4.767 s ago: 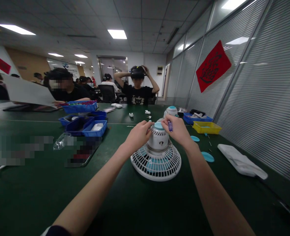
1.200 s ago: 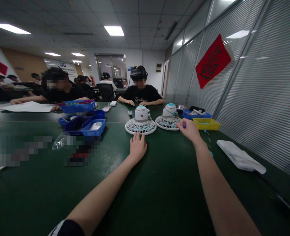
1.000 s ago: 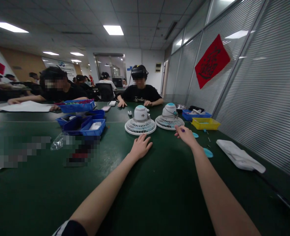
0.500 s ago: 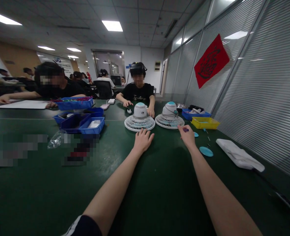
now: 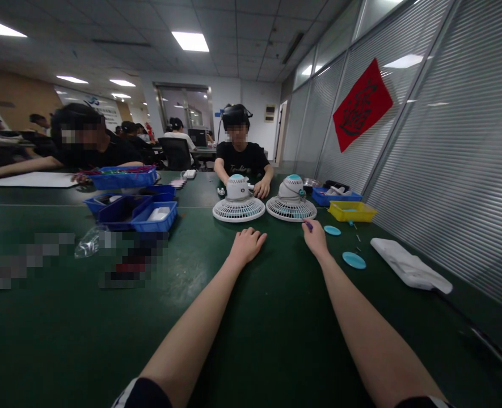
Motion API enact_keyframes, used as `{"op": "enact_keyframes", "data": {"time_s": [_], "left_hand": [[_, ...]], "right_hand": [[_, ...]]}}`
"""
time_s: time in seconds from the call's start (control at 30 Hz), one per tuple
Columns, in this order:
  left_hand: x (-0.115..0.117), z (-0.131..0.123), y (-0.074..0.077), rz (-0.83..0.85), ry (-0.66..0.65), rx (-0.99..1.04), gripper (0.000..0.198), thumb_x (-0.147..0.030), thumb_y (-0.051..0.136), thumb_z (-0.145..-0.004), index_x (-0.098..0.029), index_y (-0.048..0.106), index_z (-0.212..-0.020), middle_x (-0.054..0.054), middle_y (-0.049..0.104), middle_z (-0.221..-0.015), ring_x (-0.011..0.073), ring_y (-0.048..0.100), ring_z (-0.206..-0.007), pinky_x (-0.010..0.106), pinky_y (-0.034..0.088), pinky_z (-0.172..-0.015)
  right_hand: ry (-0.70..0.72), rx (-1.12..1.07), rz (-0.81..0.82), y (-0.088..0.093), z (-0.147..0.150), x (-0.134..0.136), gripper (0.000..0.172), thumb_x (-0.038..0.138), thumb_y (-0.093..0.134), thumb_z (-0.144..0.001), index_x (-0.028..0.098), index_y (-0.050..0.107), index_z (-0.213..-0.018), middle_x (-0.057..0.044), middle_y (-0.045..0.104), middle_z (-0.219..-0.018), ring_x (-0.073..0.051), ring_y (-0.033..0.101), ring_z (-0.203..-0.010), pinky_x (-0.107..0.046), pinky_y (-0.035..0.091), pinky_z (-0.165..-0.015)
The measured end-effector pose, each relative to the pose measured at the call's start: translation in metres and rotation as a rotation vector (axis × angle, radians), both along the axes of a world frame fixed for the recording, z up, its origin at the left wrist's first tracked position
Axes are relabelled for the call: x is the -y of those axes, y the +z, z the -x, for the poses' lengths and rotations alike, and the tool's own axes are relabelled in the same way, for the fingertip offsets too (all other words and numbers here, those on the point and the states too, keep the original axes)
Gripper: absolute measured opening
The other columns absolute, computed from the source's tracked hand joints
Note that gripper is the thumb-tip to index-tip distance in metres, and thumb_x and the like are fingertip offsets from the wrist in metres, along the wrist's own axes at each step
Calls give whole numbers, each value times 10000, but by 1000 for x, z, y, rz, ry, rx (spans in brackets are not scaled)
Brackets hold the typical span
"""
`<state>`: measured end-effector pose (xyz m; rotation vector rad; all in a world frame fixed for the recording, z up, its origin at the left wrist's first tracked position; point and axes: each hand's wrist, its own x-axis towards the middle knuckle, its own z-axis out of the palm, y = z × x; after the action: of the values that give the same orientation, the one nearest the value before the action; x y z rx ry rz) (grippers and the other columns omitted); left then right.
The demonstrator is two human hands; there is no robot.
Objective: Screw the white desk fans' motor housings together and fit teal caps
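My left hand [image 5: 247, 247] lies on the green table with its fingers stretched, holding nothing, just in front of a white fan head [image 5: 239, 199]. That fan rests grille-down, its motor housing with a light-blue cap upward. My right hand [image 5: 315, 237] is closed around a small purple object [image 5: 308, 225], too small to make out its kind. It is just in front of a second white fan head [image 5: 292, 201], also grille-down, with a grey cord round its housing. Light-blue discs, one farther [image 5: 332, 230] and one nearer [image 5: 354, 260], lie to the right of this hand.
A yellow tray [image 5: 351, 212] and a blue tray [image 5: 336, 196] stand at the right. Several blue bins [image 5: 155, 218] are at the left, beside a clear plastic bag [image 5: 91, 243]. A white wrapped item [image 5: 410, 265] lies at right. A co-worker [image 5: 243, 161] sits opposite, hands behind the fans.
My left hand has come slightly away from the left fan. The right hand has shifted a little left with the purple object. The co-worker's hands have moved behind the fans.
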<state>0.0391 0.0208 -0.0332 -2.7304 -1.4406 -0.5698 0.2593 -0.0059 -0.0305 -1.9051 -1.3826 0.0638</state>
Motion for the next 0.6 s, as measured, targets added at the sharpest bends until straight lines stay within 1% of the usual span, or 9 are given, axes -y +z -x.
{"op": "enact_keyframes", "data": {"time_s": [0.07, 0.13, 0.23, 0.33, 0.43, 0.5, 0.6], "left_hand": [[0, 0, 0, 1, 2, -1, 465, -432, 205, -933, -198, 592, -1041, 77, 566, -1076, 220, 517, -1029, 353, 400, -856], [0, 0, 0, 4, 2, 0, 465, -436, 203, -933, -204, 590, -1046, 73, 565, -1075, 217, 516, -1030, 350, 398, -861], [-1, -1, -1, 5, 3, 7, 467, -440, 201, -932, -206, 589, -1046, 73, 563, -1075, 219, 517, -1024, 355, 398, -861], [0, -1, -1, 3, 6, 15, 467, -435, 199, -932, -203, 590, -1039, 77, 563, -1068, 220, 516, -1019, 358, 398, -860], [0, 0, -1, 1, 7, 19, 461, -430, 203, -933, -200, 591, -1032, 76, 563, -1063, 216, 519, -1010, 353, 398, -857], [0, 0, -1, 0, 9, 21, 462, -430, 205, -933, -197, 592, -1029, 76, 563, -1065, 218, 518, -1011, 354, 399, -856], [0, 0, 0, 1, 12, 21, 470, -435, 197, -933, -196, 590, -1034, 75, 563, -1069, 217, 515, -1015, 354, 400, -858]], "right_hand": [[30, 76, 58, 3, 4, 1, 349, 278, 344, -891, 145, 508, -1169, -128, 503, -1237, -247, 506, -1073, -352, 434, -836], [70, 157, 119, 7, 11, 3, 329, 291, 349, -894, 170, 504, -1157, -121, 517, -1223, -262, 512, -1053, -364, 446, -788], [123, 274, 186, 11, 21, 5, 288, 291, 365, -893, 192, 510, -1122, -111, 547, -1185, -266, 513, -1045, -352, 446, -749], [158, 357, 228, 14, 32, 4, 259, 296, 364, -897, 205, 517, -1086, -95, 573, -1148, -249, 563, -953, -340, 445, -713], [144, 402, 255, 17, 37, 0, 256, 297, 341, -903, 201, 524, -1055, -99, 589, -1118, -234, 597, -864, -333, 439, -690], [119, 413, 268, 22, 37, -6, 264, 298, 330, -903, 194, 533, -1036, -110, 599, -1099, -236, 601, -871, -330, 436, -691], [86, 415, 289, 34, 33, -17, 290, 305, 331, -893, 177, 567, -1002, -134, 624, -1037, -260, 597, -903, -345, 439, -702]]}}
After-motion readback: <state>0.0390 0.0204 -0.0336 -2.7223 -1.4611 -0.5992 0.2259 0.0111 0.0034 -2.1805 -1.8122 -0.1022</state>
